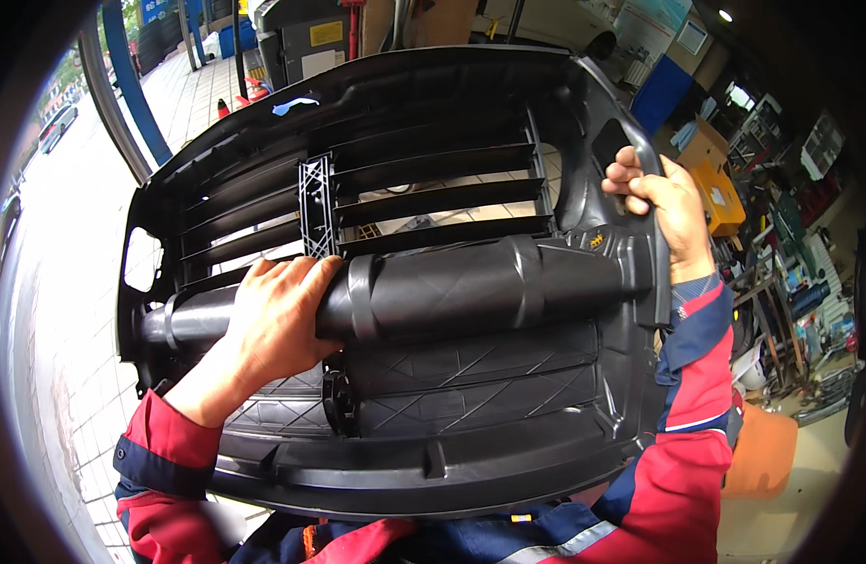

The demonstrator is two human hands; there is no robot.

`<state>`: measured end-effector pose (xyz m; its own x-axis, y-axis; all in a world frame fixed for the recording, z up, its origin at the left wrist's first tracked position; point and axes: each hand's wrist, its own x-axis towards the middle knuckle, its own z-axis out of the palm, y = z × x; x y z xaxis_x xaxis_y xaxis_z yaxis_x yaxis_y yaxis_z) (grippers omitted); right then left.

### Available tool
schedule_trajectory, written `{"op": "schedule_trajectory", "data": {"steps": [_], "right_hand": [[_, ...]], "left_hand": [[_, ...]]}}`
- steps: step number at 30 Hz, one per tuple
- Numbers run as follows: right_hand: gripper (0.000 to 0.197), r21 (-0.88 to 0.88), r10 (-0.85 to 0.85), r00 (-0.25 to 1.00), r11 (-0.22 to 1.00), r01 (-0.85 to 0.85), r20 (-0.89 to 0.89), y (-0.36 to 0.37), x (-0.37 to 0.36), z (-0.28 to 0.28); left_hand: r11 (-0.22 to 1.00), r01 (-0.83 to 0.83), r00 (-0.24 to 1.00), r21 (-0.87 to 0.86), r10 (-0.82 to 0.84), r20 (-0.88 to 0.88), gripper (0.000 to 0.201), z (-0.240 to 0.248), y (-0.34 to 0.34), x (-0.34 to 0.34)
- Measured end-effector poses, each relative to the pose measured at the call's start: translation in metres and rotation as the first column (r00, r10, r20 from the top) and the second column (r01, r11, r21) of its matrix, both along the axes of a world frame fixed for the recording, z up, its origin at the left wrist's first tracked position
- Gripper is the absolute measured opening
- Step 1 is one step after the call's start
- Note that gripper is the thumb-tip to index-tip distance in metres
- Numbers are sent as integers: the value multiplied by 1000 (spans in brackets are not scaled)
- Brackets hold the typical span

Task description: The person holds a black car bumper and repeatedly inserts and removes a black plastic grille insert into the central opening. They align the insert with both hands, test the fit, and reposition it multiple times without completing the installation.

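Observation:
A large black plastic car grille shutter frame (442, 282) fills the middle of the view, held up in front of my body. Its upper slats (442, 202) stand apart with the tiled floor showing through; the lower panels look closed. My left hand (278, 305) is wrapped over the thick crossbar, left of centre, with the thumb side toward the middle. At the frame's right rim, my right hand (663, 197) grips the edge, its fingers curled through toward an opening. A lattice upright (315, 207) rises just above my left hand.
Shelves and clutter crowd the right side, with a yellow-orange box (718, 199) and an orange seat-like object (760, 451). Behind the frame stands a dark grey machine (311, 42). A blue post (132, 85) and a parked car (57, 127) are at the left.

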<state>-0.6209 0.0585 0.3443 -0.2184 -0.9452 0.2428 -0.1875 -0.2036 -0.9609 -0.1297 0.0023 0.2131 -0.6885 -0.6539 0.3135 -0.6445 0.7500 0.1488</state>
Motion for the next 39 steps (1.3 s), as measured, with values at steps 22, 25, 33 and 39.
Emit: {"op": "schedule_trajectory", "data": {"steps": [22, 25, 33, 39], "right_hand": [[39, -355, 242, 822, 813, -462, -515, 82, 202, 16], [40, -235, 145, 780, 906, -352, -609, 66, 257, 25], [39, 66, 287, 615, 932, -356, -734, 37, 361, -19], [39, 147, 296, 630, 949, -278, -718, -18, 369, -38]], "left_hand": [[931, -250, 751, -266, 13, -660, 116, -219, -17, -37], [951, -262, 710, -164, 76, -700, 117, -250, -20, -35], [955, -235, 613, 179, 289, -735, 110, -324, 33, -46], [871, -144, 636, 469, 445, -631, 109, -330, 35, -48]]}}
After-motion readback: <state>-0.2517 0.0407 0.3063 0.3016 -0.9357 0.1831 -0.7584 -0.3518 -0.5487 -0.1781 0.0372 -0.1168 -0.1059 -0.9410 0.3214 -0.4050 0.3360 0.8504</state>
